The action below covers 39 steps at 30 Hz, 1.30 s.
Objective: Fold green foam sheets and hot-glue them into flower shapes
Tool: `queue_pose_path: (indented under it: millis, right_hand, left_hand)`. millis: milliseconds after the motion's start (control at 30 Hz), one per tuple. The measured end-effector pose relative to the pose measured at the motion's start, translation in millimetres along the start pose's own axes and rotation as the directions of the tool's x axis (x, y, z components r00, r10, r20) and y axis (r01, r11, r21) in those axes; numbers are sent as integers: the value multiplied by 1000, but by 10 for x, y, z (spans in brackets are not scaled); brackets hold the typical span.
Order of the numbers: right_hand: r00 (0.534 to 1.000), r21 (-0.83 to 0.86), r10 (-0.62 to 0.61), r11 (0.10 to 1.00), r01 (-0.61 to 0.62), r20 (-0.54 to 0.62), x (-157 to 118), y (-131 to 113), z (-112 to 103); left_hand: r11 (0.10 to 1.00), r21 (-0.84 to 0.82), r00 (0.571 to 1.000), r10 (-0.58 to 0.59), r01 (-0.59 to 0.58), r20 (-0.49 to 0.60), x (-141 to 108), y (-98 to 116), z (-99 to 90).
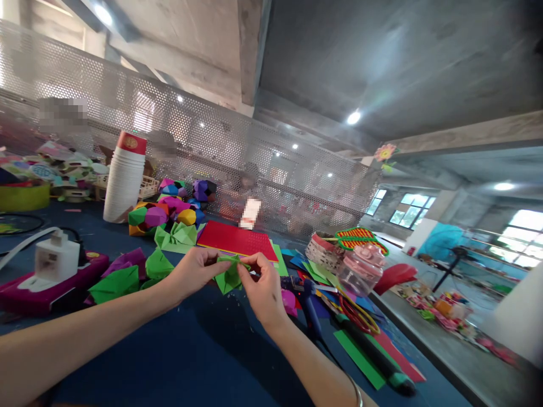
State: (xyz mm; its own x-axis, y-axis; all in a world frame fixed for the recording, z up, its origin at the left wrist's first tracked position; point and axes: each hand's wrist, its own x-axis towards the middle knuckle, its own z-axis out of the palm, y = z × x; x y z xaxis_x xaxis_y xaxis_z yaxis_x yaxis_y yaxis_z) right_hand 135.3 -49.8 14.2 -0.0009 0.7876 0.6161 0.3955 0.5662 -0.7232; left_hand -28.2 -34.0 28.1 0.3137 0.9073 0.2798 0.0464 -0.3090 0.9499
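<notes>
Green paper (229,279) pinched — red sheet (235,239) behind, glue gun (306,291) near

Stacked cups (124,183); pink-lidded bottle (360,272)

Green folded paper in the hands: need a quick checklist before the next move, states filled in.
1. Left hand on the green folded paper: ok, fingers pinch its left side.
2. Right hand on it too: ok, fingers pinch its right side.
3. Creases fully seen: not ok, fingers cover part.
4. Glue gun out of both hands: ok, lies right of the right hand.
5. Glue gun hot: cannot tell.
6. Power strip clear of left hand: ok, off to the left.
</notes>
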Motion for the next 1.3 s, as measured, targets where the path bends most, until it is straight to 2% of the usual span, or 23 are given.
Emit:
queue_pose_path:
  millis: [133,300,500,600,700,833,967,1133,1300]
  right_hand:
    - [998,98,32,995,-37,50,16,-43,0]
    - [997,123,37,991,-45,73,18,-68,-4]
    - [995,95,-55,994,47,85,29,-72,-55]
    - [977,31,-163,987,160,136,16,-76,-77]
    - [960,-33,-231,970,239,158,-20,-75,-59]
    - [990,37,-126,992,124,69,-51,-69,-8]
    - [982,69,-107,993,97,157,-41,-77,5]
    - [976,46,-185,983,180,119,-28,-82,-15]
    - [929,-52,-350,932,358,125,-47,-62,-35]
  left_hand:
    - [995,48,996,89,-89,2,23,-30,-9]
    - [999,14,998,38,-38,45,15,-38,-3]
    - [998,-61,999,-28,30,41,-34,54,14]
    - [993,-102,996,-55,62,65,-38,72,-2]
    - [999,-38,998,23,-20,66,-17,36,-35]
    - [978,129,985,154,-163,78,-2,-16,-60]
    - [947,206,968,229,-246,100,-20,-23,-52]
    - [965,168,976,186,-203,111,-42,-27,-39]
    - [998,-41,990,47,-42,131,-72,-38,0]
